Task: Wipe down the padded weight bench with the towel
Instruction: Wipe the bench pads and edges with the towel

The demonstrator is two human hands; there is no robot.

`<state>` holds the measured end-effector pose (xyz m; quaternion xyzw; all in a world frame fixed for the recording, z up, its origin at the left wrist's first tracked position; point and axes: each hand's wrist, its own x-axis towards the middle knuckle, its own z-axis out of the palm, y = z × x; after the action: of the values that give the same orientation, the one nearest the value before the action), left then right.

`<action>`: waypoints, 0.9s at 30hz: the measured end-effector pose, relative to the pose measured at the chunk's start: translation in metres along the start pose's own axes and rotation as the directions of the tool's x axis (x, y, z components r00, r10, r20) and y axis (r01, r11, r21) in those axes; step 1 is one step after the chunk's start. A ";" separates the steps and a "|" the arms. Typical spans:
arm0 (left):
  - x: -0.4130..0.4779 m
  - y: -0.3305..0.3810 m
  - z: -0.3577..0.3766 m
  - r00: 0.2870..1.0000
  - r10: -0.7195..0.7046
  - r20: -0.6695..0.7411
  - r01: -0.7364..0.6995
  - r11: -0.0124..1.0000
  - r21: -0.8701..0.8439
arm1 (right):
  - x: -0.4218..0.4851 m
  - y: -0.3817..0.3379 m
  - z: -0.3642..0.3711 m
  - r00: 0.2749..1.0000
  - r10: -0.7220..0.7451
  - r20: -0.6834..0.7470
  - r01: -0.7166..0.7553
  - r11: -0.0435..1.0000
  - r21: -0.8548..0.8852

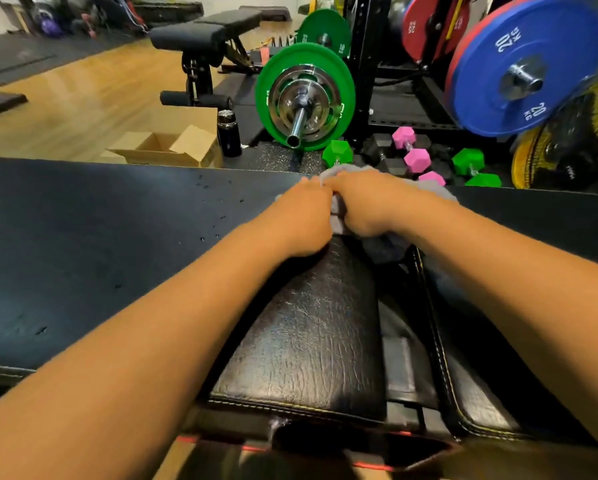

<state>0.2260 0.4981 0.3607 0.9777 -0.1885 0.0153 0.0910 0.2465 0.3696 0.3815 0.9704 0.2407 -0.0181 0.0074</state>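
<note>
**Fig.** Towel (385,251) (grey, bunched) lies at the far edge of the weight bench (82,244), just above frame ctr. L hand (304,220) & R hand (363,206), side by side and touching, both clench it, knuckles up; fingertips mostly hidden.

Progress (judged): early to mid. Droplets (216,211) at 10 o'clock of the hands sit on the long pad, so that stretch looks unwiped. Seat pad (308,341) at 6 o'clock shows sheen; wiped or not, can't tell.

Containers: cardboard box (165,147) at 11 o'clock, on floor beyond bench, flaps open, visible interior bare. Black bottle (229,135) just R of it, capped, contents not visible.

Beyond: green plate (269,109) at 12, pink dumbbells (417,157) at 1, blue plate (491,98) at 2 o'clock.
</note>
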 end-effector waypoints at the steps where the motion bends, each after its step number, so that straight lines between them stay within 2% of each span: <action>1: 0.008 -0.003 -0.004 1.000 0.009 0.019 -0.009 1.000 0.013 | 0.009 0.002 -0.002 1.000 0.012 0.001 -0.012 1.000 0.005; 6: 0.022 -0.008 -0.017 0.997 0.033 0.073 -0.037 0.998 0.053 | 0.033 0.002 -0.009 0.991 0.081 0.105 -0.078 0.996 -0.040; 9: 0.006 -0.007 -0.019 0.998 0.029 0.055 -0.031 0.999 0.044 | 0.019 -0.004 -0.011 0.993 0.086 0.077 -0.081 0.995 -0.066; 12: -0.033 -0.006 -0.017 0.998 0.050 -0.024 -0.052 0.995 -0.090 | -0.008 -0.015 -0.005 0.998 0.042 0.040 -0.035 0.987 -0.155; 18: -0.119 -0.003 -0.010 0.983 0.084 -0.166 -0.117 0.973 -0.197 | -0.078 -0.055 0.005 0.995 -0.100 -0.021 0.097 0.988 -0.123; 24: -0.222 0.024 -0.001 0.982 -0.038 -0.185 0.009 0.988 -0.156 | -0.155 -0.108 -0.004 0.986 -0.160 0.049 0.159 0.987 0.027; 27: -0.249 0.027 0.013 0.981 -0.122 -0.153 0.099 0.984 -0.150 | -0.179 -0.132 0.002 0.981 -0.191 -0.031 0.191 0.982 -0.010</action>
<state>-0.0158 0.5622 0.3362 0.9732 -0.1266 0.0759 0.1761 0.0267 0.4026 0.3857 0.9430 0.3327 -0.0026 0.0049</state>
